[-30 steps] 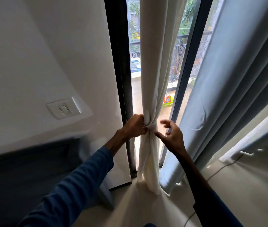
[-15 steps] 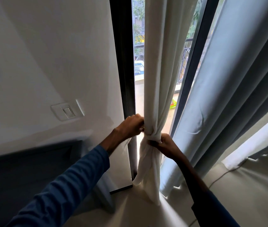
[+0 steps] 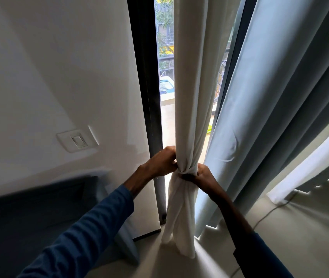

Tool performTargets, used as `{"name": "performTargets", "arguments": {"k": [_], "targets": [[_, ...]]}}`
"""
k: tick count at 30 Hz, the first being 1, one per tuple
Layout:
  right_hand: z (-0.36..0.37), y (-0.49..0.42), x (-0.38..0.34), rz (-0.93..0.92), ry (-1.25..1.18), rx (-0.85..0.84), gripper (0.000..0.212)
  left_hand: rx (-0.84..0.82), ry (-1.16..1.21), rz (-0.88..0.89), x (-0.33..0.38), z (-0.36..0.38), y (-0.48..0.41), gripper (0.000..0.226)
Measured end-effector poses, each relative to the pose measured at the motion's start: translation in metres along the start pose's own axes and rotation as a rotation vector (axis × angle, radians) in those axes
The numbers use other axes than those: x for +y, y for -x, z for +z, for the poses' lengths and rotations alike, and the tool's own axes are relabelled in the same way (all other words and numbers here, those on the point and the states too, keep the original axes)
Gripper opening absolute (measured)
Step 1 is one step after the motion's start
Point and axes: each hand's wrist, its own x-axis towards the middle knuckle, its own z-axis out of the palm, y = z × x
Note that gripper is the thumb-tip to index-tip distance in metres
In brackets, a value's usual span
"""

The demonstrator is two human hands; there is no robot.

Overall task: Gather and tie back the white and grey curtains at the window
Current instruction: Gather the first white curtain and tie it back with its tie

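Observation:
The white curtain (image 3: 191,87) hangs gathered into a narrow bundle in front of the window, pinched in at a knot (image 3: 187,169) low down. My left hand (image 3: 160,162) grips the knot from the left side. My right hand (image 3: 203,175) is closed on the cloth at the knot's right and underside. Below the knot the white cloth (image 3: 179,217) falls in loose tails to the floor. The grey curtain (image 3: 276,109) hangs loose in folds to the right, apart from both hands.
A dark window frame (image 3: 145,97) stands left of the white curtain, with a white wall and a light switch (image 3: 78,140) further left. A dark piece of furniture (image 3: 29,213) sits at lower left. A cable (image 3: 268,213) runs across the pale floor at right.
My right hand, open beside the knot a second ago, has closed on the cloth at the knot. The view has shifted closer and slightly right.

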Motion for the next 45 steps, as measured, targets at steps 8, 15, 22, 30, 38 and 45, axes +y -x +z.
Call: {"name": "performTargets", "arguments": {"k": [8,15,22,30,38,45], "targets": [[-0.002,0.004,-0.003,0.083,-0.13,0.086,0.062,-0.165,0.212,-0.016,0.014,0.007,0.006,0.039],[-0.011,0.016,-0.009,0.191,-0.466,0.057,0.056,0.026,0.495,-0.196,0.03,0.026,-0.001,0.06],[-0.037,0.026,-0.016,0.219,-0.827,0.193,0.021,-0.02,0.66,-0.19,0.01,0.028,-0.008,0.055],[-0.043,0.04,-0.022,-0.052,-0.215,0.115,0.039,-0.016,0.737,-0.229,0.0,0.022,-0.019,0.045],[-0.033,0.024,-0.047,-0.133,0.02,0.3,0.006,0.089,0.661,-0.344,-0.009,0.013,-0.031,0.038],[-0.075,0.019,-0.036,-0.061,-0.158,0.62,0.019,-0.015,0.724,-0.406,-0.009,0.009,-0.033,0.037]]}}
